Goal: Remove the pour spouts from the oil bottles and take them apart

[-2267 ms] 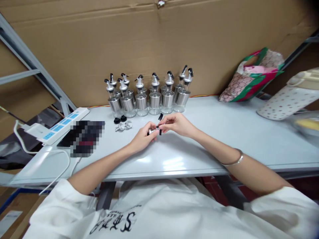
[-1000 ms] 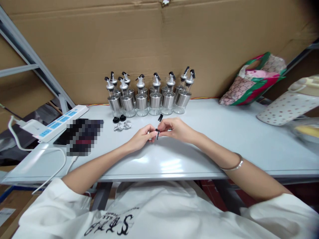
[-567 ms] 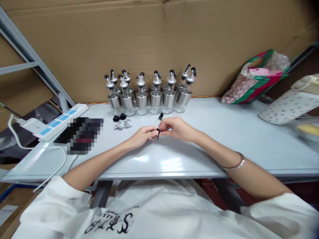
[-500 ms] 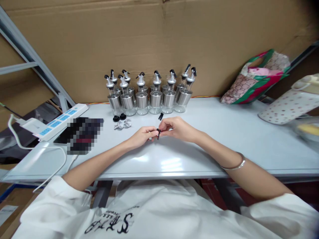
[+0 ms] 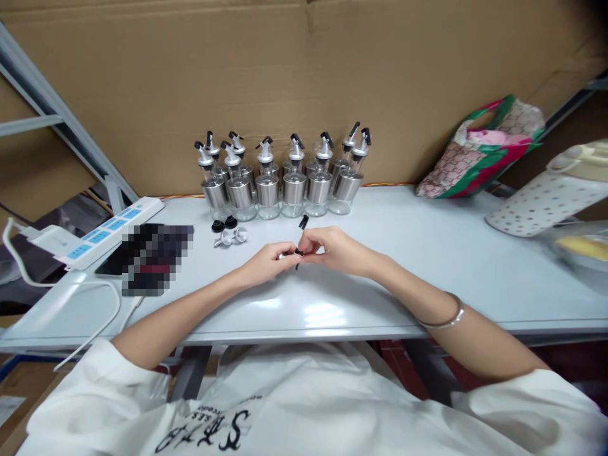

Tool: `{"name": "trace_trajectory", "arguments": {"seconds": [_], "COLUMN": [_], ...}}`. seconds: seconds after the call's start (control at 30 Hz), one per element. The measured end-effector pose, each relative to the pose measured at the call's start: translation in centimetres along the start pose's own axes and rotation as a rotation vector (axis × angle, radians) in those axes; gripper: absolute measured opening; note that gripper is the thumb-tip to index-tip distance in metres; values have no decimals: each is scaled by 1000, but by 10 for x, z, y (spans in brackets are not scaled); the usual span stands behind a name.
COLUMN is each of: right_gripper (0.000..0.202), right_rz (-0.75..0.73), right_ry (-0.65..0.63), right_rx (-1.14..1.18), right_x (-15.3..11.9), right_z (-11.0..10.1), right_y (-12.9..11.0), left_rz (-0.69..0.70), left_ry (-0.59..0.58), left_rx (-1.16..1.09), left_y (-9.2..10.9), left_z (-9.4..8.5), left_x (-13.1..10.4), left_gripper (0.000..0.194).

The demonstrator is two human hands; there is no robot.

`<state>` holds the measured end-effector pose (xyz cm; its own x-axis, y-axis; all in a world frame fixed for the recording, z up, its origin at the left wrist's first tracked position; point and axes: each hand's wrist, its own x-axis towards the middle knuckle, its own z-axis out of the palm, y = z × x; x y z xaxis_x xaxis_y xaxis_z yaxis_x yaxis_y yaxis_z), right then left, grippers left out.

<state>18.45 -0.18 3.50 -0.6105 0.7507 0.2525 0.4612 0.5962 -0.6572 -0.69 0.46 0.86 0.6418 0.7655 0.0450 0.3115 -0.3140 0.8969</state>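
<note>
My left hand (image 5: 272, 261) and my right hand (image 5: 332, 249) meet over the front half of the table, fingertips pinched together. Between them is a small black plastic lever piece (image 5: 297, 252), mostly covered by the fingers; one thin end sticks out below. Just beyond my right hand lies another black lever piece (image 5: 303, 221). To the left of it are two black stoppers (image 5: 224, 223) and, nearer me, two silver pourer tops (image 5: 232, 237). Behind these stand several glass oil bottles (image 5: 267, 190) with steel sleeves and silver pourers with black levers.
On the left of the grey table (image 5: 403, 253) are a white power strip (image 5: 112, 232), a dark pixelated phone-like object (image 5: 159, 259) and a white cable (image 5: 111, 310). A patterned bag (image 5: 479, 149) and a dotted thermos jug (image 5: 536, 196) stand on the right. Cardboard (image 5: 304, 76) backs the table.
My fingers have closed further over the black lever piece, so less of it shows. The whole view has shifted slightly; the things on the table keep their places.
</note>
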Motion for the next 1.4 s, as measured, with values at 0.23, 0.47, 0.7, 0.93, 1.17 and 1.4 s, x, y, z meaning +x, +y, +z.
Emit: {"name": "trace_trajectory", "arguments": {"seconds": [0.23,0.47,0.7,0.93,1.17,1.4], "right_gripper": [9,5,6,6,8,10], "right_rz": [0,-59,-49,-46,-118,-250], "right_ry": [3,18,3,-9,-22,-10], "right_rx": [-8,-101,-157,-203,-232,-272], "right_x": [0,-2,-1,-1,-2,-3], "right_z": [1,0,-1,-1,-1,-1], "right_y": [0,0,2,2,3,6], "left_rz": [20,-14,5,7,22,-3], "left_ry": [21,54,68,68,45,37], "left_rx": [-3,-34,-19,-39,-70,-82], "left_y": [-3,-3,-8,-7,-9,-4], "left_z": [1,3,3,2,2,2], "left_x": [1,2,2,3,4,3], "left_gripper": [20,25,24,21,22,22]}}
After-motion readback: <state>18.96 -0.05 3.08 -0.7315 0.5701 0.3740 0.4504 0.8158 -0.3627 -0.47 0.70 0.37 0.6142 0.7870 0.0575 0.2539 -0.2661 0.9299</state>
